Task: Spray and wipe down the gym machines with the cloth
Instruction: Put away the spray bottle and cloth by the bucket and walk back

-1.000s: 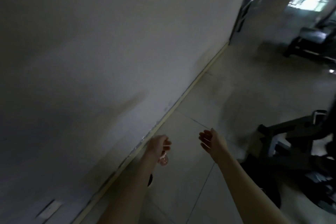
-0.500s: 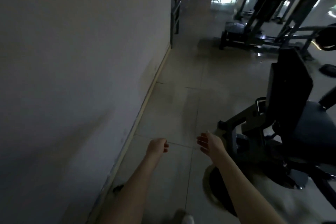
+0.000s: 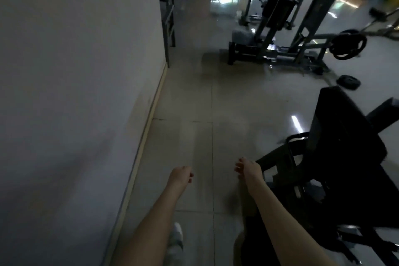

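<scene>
A dim gym: a plain white wall fills the left side, and a pale tiled floor runs forward from the bottom edge to the far end of the room. The nearest machine, black and padded, stands along the floor's right edge. Its backrest pad is tilted, with the long axis running up and away. A second machine on a grey frame stands well apart, toward the far right corner, with one weight plate hung on it and another lying loose on the tiles.

Both bare forearms reach in from the bottom edge. The right hand hangs just beside the near machine's frame, fingers loosely bent, with nothing visible in them. The left hand hangs over bare tile between the wall and the machine. Its fingers are curled under, and I cannot tell whether they hold anything. A white shoe shows beneath the left forearm.

No cloth or spray bottle can be made out. The near machine lies to the right of both hands, so the right hand is much nearer and would probably reach the pad first.
</scene>
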`<state>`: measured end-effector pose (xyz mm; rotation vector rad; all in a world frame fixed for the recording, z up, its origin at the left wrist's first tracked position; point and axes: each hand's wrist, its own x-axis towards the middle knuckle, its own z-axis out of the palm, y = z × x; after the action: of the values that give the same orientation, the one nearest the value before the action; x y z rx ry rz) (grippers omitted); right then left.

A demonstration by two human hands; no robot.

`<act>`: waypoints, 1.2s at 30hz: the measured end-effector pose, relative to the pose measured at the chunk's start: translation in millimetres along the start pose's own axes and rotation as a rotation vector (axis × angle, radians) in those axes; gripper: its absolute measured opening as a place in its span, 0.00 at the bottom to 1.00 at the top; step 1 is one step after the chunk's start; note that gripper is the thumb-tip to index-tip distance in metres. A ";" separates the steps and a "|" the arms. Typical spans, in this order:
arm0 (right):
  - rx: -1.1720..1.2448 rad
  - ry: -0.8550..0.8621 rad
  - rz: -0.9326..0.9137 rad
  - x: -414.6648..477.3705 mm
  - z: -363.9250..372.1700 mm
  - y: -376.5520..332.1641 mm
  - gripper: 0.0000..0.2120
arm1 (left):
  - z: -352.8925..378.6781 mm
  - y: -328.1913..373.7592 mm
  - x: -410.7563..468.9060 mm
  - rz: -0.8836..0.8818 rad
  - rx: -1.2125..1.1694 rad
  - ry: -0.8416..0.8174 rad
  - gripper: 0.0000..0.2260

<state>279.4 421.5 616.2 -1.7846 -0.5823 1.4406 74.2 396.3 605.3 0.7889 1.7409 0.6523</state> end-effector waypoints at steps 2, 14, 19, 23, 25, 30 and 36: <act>0.010 0.069 -0.011 27.1 17.9 -15.9 0.12 | -4.4 26.7 36.1 0.016 0.017 -0.029 0.08; -0.023 0.431 -0.033 167.8 49.2 -123.0 0.16 | 37.7 197.9 236.6 0.119 0.262 -0.296 0.12; 0.014 0.532 0.076 255.5 32.8 -146.3 0.15 | 99.8 258.6 321.1 0.173 0.417 -0.404 0.12; 0.092 0.605 0.143 320.6 19.0 -164.9 0.13 | 144.2 299.3 380.5 0.176 0.525 -0.463 0.12; 0.154 0.642 0.229 355.6 11.8 -182.6 0.11 | 175.6 330.1 419.6 0.162 0.607 -0.522 0.12; 0.126 0.659 0.271 401.2 -10.6 -234.8 0.14 | 220.1 389.4 464.8 0.187 0.670 -0.591 0.12; 0.118 0.711 0.287 495.3 -40.2 -305.6 0.13 | 295.1 479.5 543.4 0.291 0.803 -0.693 0.13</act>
<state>480.2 965.8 554.7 -2.1650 0.1275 0.8784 331.9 1133.6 557.9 1.6140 1.2074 -0.1926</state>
